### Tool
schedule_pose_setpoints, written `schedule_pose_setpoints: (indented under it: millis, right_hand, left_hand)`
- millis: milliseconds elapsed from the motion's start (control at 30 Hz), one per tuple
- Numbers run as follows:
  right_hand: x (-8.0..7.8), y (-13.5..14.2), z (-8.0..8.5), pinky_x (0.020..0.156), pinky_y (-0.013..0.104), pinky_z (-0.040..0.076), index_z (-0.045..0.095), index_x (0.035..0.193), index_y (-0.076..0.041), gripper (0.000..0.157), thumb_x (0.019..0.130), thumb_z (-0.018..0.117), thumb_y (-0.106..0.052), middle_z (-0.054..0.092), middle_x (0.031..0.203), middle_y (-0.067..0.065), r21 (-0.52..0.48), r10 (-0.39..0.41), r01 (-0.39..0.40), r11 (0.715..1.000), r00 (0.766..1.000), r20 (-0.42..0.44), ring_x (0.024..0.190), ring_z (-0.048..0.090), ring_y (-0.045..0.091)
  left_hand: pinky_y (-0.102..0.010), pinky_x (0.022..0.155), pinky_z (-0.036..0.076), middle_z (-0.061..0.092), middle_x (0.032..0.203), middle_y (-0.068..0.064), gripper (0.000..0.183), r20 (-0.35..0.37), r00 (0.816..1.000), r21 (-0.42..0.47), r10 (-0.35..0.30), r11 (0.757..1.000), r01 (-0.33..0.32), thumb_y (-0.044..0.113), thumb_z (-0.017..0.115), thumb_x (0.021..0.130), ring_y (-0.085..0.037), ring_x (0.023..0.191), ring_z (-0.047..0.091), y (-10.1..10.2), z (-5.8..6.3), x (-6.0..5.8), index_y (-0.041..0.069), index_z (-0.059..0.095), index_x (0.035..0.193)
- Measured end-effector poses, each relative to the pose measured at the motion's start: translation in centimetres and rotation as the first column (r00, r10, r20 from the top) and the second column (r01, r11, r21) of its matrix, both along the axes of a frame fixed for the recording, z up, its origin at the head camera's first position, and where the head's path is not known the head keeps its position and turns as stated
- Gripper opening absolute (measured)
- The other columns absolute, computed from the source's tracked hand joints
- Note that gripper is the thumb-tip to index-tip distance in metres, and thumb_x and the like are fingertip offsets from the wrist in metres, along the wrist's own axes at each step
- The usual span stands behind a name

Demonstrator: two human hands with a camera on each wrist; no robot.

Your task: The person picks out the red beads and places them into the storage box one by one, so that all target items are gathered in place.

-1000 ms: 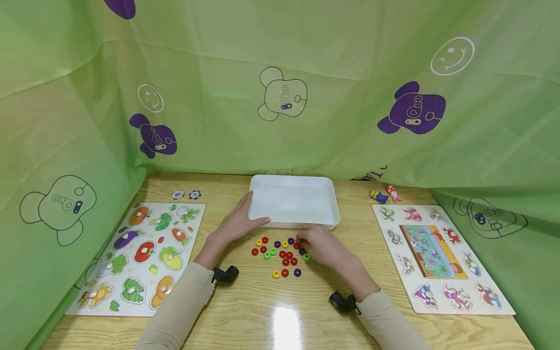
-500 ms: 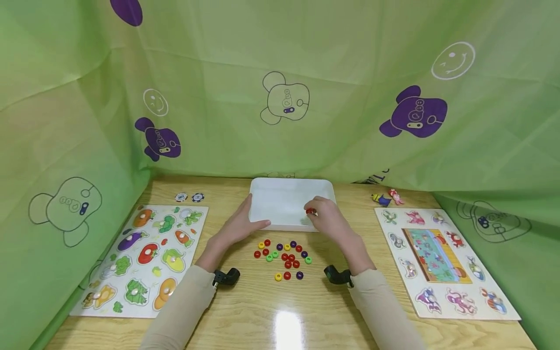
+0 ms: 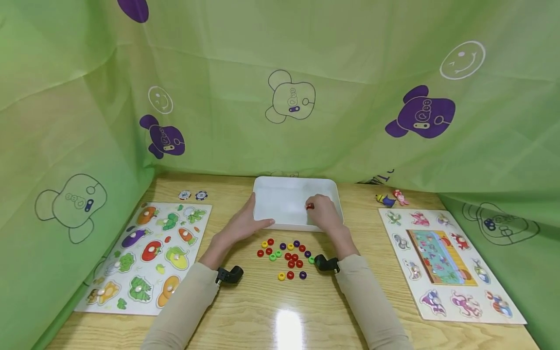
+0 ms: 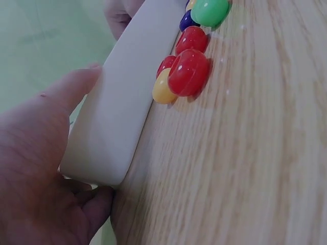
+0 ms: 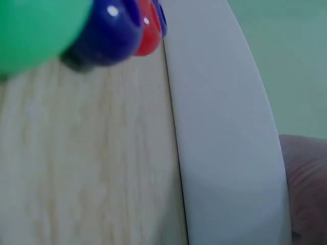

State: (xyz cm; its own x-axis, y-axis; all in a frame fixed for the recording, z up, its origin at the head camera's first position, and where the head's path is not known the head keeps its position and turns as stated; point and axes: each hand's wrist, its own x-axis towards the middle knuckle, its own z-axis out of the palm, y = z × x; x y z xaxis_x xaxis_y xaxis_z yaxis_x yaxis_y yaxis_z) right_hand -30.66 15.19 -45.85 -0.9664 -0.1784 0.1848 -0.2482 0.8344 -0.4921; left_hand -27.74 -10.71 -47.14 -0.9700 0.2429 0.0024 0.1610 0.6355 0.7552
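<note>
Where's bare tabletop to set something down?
Pale wooden table: broad patch between two beige fabric sleeves, nearer than the small multicoloured ring beads; strip between the white rectangular tray and the sea-creature puzzle board. Crowded: the bead cluster before the tray; tray's right side, under the right hand.

Printed green cloth (image 3: 236,131) hangs behind and beside a wood-grain table (image 3: 249,311) catching white glare (image 3: 288,330); folds partly hide what may be lettering (image 3: 381,178).

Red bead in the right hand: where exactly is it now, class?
In the head view, the red bead is pinched in the right hand, seen against the right half of the white tray.
</note>
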Motion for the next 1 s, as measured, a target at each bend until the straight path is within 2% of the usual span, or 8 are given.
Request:
schedule_pose_setpoints:
  millis: [167, 300, 467, 600, 767, 867, 1000]
  right_hand:
    - [0.1, 0.0, 0.1, 0.072, 0.032, 0.048, 0.071, 0.088, -0.008, 0.019, 0.083, 0.054, -0.001, 0.065, 0.088, 0.007, 0.004, -0.008, 0.008, 1.0, 1.0, 0.001, 0.079, 0.054, 0.019]
    - [0.4, 0.1, 0.3, 0.073, 0.034, 0.05, 0.071, 0.093, -0.007, 0.017, 0.084, 0.058, -0.004, 0.066, 0.09, 0.008, 0.011, -0.023, 0.023, 1.0, 0.999, -0.022, 0.081, 0.058, 0.02]
    - [1.7, 0.3, 1.6, 0.073, 0.034, 0.05, 0.071, 0.101, -0.006, 0.018, 0.085, 0.063, -0.009, 0.067, 0.091, 0.007, -0.012, 0.012, -0.013, 1.0, 0.998, -0.062, 0.083, 0.059, 0.02]
    - [3.8, 0.7, 3.3, 0.071, 0.032, 0.049, 0.071, 0.1, -0.008, 0.017, 0.085, 0.064, -0.011, 0.069, 0.092, 0.004, -0.035, 0.078, -0.082, 0.996, 0.993, -0.093, 0.082, 0.059, 0.016]
    - [7.3, 0.2, 4.6, 0.07, 0.027, 0.051, 0.072, 0.097, -0.01, 0.016, 0.083, 0.067, -0.01, 0.069, 0.089, 0.0, 0.016, 0.159, -0.159, 0.987, 0.986, -0.054, 0.078, 0.06, 0.011]
    - [9.1, -0.3, 4.4, 0.066, 0.024, 0.049, 0.072, 0.095, -0.011, 0.015, 0.081, 0.068, -0.011, 0.068, 0.084, -0.002, 0.055, 0.213, -0.212, 0.976, 0.977, -0.01, 0.072, 0.057, 0.007]
    - [10.5, -0.9, 3.1, 0.053, 0.019, 0.043, 0.072, 0.092, -0.012, 0.011, 0.082, 0.069, -0.014, 0.065, 0.076, -0.005, 0.096, 0.258, -0.261, 0.96, 0.965, 0.047, 0.058, 0.05, 0.003]
  left_hand:
    - [-0.05, 0.114, 0.018, 0.003, 0.158, -0.01, 0.115, 0.004, 1.0, -0.024, 0.022, 0.999, -0.022, 0.062, 0.066, 0.073, -0.029, 0.145, 0.009, 0.1, 0.1, 0.0, 0.014, -0.005, 0.15]
    - [-0.05, 0.114, 0.018, 0.004, 0.158, -0.01, 0.115, -0.013, 1.0, -0.024, 0.023, 0.999, -0.023, 0.061, 0.066, 0.072, -0.029, 0.145, 0.01, 0.1, -0.1, 0.0, 0.015, -0.005, 0.15]
    - [-0.051, 0.114, 0.019, 0.005, 0.158, -0.009, 0.116, -0.016, 0.999, -0.011, 0.033, 0.999, -0.033, 0.062, 0.067, 0.071, -0.029, 0.144, 0.011, 0.1, -0.2, 0.0, 0.014, -0.003, 0.15]
    - [-0.052, 0.113, 0.02, 0.005, 0.158, -0.008, 0.118, -0.001, 0.999, -0.03, 0.045, 0.999, -0.045, 0.067, 0.065, 0.069, -0.029, 0.144, 0.012, 0.2, -0.2, -0.1, 0.016, -0.003, 0.15]
    - [-0.051, 0.113, 0.022, 0.006, 0.158, -0.008, 0.118, 0.014, 0.998, -0.052, 0.066, 0.997, -0.065, 0.069, 0.064, 0.068, -0.03, 0.144, 0.014, 0.3, -0.1, 0.1, 0.017, -0.003, 0.15]
    - [-0.051, 0.113, 0.022, 0.006, 0.158, -0.009, 0.118, 0.016, 0.998, -0.055, 0.065, 0.996, -0.064, 0.069, 0.064, 0.069, -0.03, 0.144, 0.014, 0.3, -0.2, 0.2, 0.018, -0.005, 0.15]
    - [-0.052, 0.113, 0.021, 0.006, 0.158, -0.01, 0.117, 0.005, 0.998, -0.045, 0.058, 0.997, -0.058, 0.067, 0.065, 0.07, -0.031, 0.144, 0.014, 0.3, -0.4, 0.3, 0.017, -0.005, 0.15]
